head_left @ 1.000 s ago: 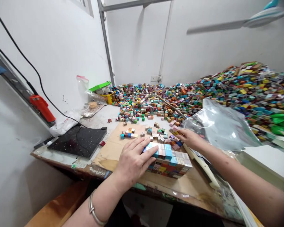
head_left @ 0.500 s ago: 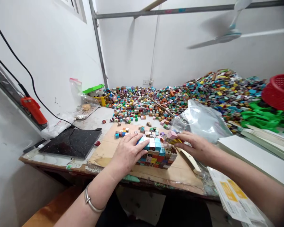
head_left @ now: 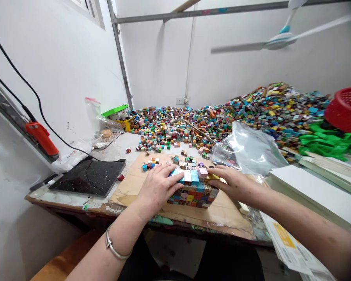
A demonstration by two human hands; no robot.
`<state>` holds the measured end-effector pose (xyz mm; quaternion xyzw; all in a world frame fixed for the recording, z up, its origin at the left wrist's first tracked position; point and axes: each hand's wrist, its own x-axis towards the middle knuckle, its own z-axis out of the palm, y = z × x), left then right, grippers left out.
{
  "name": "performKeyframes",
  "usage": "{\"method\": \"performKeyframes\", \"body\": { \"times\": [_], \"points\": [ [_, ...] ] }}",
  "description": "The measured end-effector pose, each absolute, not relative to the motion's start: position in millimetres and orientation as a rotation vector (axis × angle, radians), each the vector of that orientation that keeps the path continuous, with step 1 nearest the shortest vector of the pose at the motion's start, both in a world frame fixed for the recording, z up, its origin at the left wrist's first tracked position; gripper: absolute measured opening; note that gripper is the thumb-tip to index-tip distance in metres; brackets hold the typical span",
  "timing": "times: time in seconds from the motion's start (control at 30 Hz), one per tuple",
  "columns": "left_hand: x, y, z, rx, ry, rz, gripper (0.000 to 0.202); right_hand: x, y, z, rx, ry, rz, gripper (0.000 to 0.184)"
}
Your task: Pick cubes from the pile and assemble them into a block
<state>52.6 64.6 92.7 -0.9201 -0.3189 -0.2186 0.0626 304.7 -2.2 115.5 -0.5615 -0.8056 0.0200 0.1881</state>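
A block of stacked small patterned cubes (head_left: 190, 196) stands on a brown board (head_left: 231, 220) at the table's front. My left hand (head_left: 159, 183) grips its left end, with the thumb on the front and fingers over the top, beside light blue and white cubes. At the block's top right, my right hand (head_left: 226, 180) pinches yellow cubes (head_left: 212, 176) between thumb and fingers. A pink cube (head_left: 202, 173) sits at the left end of these yellow cubes, against the light blue ones. Loose cubes (head_left: 150, 164) lie behind the block, partly hidden by it.
A big heap of cubes (head_left: 266, 107) fills the back. Clear plastic bags (head_left: 248, 150) lie at the right, near green plastic pieces (head_left: 324, 142), a red basket (head_left: 343, 113) and white sheets (head_left: 312, 191). At the left are a black slab (head_left: 89, 177) and an orange corded tool (head_left: 41, 138).
My right hand has moved left and down, bringing the yellow and pink cubes onto the block's top right. My left hand stays on the left end.
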Motion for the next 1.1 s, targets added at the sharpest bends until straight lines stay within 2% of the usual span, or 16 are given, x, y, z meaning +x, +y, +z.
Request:
{"method": "performKeyframes", "body": {
  "times": [0.17, 0.23, 0.37, 0.5, 0.8, 1.1],
  "points": [
    [57.4, 62.9, 107.6, -2.804, -0.947, -0.699, 0.051, 302.3, -8.9, 115.5, -1.537, -2.210, -0.024, 0.046],
    [66.0, 61.7, 116.4, -2.853, -0.938, -0.723, 0.055, 299.9, -9.5, 117.1, -1.547, -2.153, -0.114, 0.048],
    [89.2, 62.7, 125.1, -2.975, -0.874, -0.685, 0.059, 294.0, -3.3, 119.8, -1.465, -2.107, -0.193, 0.035],
    [103.3, 65.2, 122.7, -3.062, -0.835, -0.580, 0.054, 288.9, 2.3, 124.0, -1.407, -2.118, -0.113, 0.022],
    [105.1, 62.7, 117.3, -3.125, -0.840, -0.545, 0.041, 283.1, -4.3, 129.6, -1.456, -2.055, 0.197, 0.023],
    [104.3, 60.8, 113.3, -3.190, -0.839, -0.633, 0.046, 281.4, -7.4, 111.1, -1.247, -1.991, -0.111, 0.017]
  ]
}}
